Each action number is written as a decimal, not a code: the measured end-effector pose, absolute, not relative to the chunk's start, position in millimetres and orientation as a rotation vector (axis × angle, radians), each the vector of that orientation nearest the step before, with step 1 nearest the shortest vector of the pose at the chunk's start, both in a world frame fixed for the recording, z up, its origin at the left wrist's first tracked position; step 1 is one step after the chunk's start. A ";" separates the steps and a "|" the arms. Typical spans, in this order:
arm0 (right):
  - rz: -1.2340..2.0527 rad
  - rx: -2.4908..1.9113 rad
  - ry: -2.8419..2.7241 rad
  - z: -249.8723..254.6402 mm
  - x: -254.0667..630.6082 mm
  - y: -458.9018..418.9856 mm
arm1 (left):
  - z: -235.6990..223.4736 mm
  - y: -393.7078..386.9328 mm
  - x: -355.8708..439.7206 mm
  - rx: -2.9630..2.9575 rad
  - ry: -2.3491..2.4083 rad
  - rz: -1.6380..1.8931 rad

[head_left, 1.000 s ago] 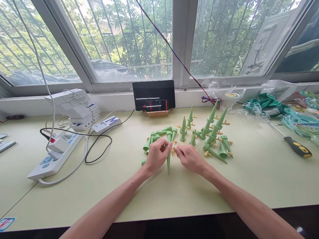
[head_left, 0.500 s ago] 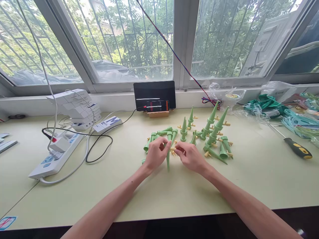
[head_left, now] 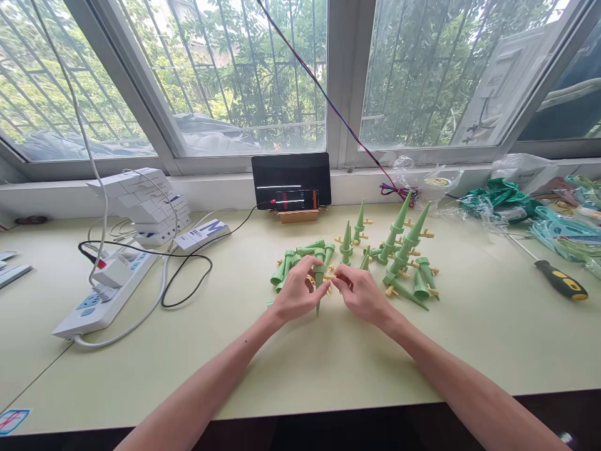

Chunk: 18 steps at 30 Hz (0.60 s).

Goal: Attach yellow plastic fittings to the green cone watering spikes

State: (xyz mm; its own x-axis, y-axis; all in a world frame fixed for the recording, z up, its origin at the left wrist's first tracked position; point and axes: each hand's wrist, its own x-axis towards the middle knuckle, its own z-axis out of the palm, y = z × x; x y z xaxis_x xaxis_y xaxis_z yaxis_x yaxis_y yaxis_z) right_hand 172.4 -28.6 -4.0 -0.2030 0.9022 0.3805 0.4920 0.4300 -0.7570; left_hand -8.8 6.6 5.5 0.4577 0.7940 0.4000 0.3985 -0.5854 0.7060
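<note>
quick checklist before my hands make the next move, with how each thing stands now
1. Left hand on a green spike: ok, thumb and index finger are at it.
2. Right hand holding a yellow piece: ok, pinched at the fingertips.
3. Yellow piece fully seated in the spike: cannot tell, fingers crowd the spot.
4. Space beyond the left hand free: not ok, loose green spikes lie close.
5. Screwdriver out of the way: ok, far right.

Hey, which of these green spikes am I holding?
The green spike in your left hand, its narrow tip pointing toward you; the other spikes stand or lie outside both hands' grip.
</note>
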 end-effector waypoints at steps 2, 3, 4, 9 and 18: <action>0.619 -1.195 -1.836 -3.6 172.4 -28.5 | 4.4 7.4 -8.8 2.184 0.978 1.002; 0.620 -1.198 -1.832 -3.4 172.4 -28.4 | 3.9 7.7 -8.8 2.184 0.971 1.007; 0.620 -1.200 -1.830 -3.3 172.3 -28.3 | 3.4 7.9 -8.8 2.185 0.965 1.010; 0.624 -1.238 -1.813 -1.8 171.6 -27.9 | 2.9 6.1 -7.8 2.192 0.941 1.027; 0.789 -1.292 -1.744 0.6 171.2 -29.0 | 5.3 0.8 -5.6 2.218 0.896 1.055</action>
